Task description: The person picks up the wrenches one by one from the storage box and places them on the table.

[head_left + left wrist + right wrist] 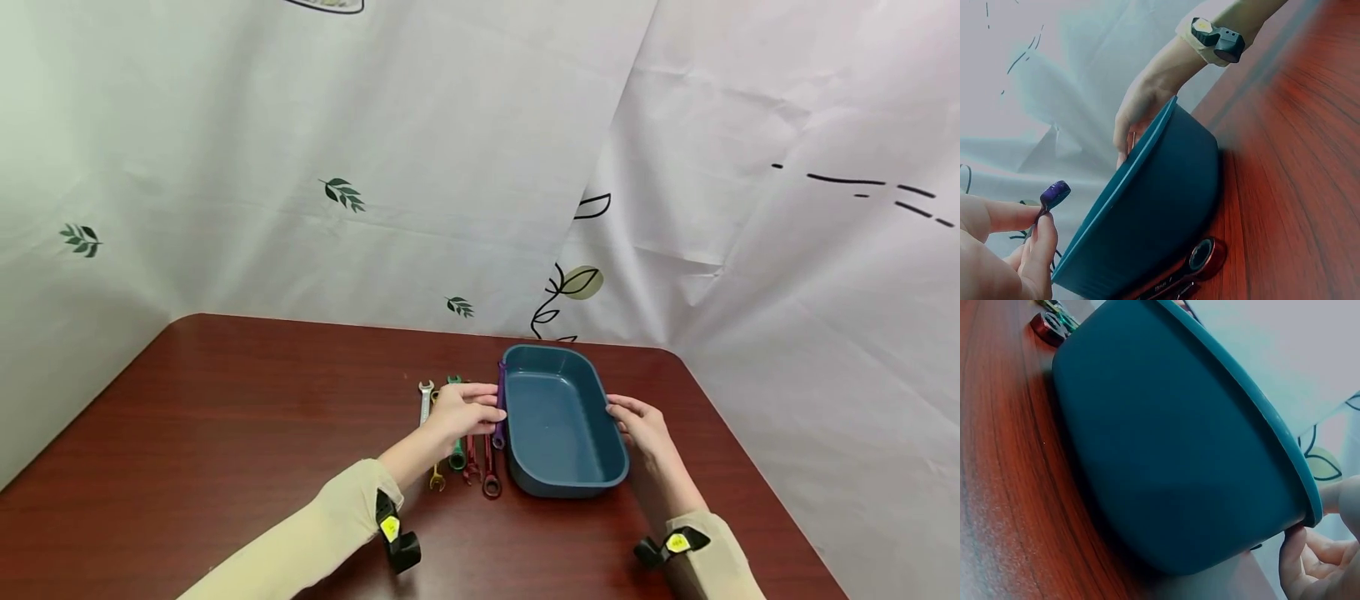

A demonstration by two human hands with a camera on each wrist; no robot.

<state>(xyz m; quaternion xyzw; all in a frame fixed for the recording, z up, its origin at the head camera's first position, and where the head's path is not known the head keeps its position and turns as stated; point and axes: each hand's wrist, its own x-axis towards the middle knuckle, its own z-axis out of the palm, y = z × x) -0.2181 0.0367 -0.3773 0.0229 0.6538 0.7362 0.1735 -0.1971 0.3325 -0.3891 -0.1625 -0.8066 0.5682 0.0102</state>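
Observation:
Between thumb and fingers, my left hand (463, 412) pinches a purple wrench (499, 437), raised beside the left rim of a blue plastic basin (558, 487). The ring end of that purple wrench (1055, 194) sticks up past the fingertips in the left wrist view. At the basin's right side, my right hand (643, 429) grips the rim, with fingers under the lip in the right wrist view. Left of the basin lie a dark red ring wrench (491, 485), a red wrench (471, 472), a green wrench (457, 460), a yellow wrench (437, 481) and a silver wrench (425, 400), partly covered by my left hand.
The basin stands on a reddish-brown wooden table (225, 433), close to its back right corner. Behind the table hangs a white cloth (450, 150) with leaf prints. Each wrist wears a black strap-on camera, such as the left camera (403, 550).

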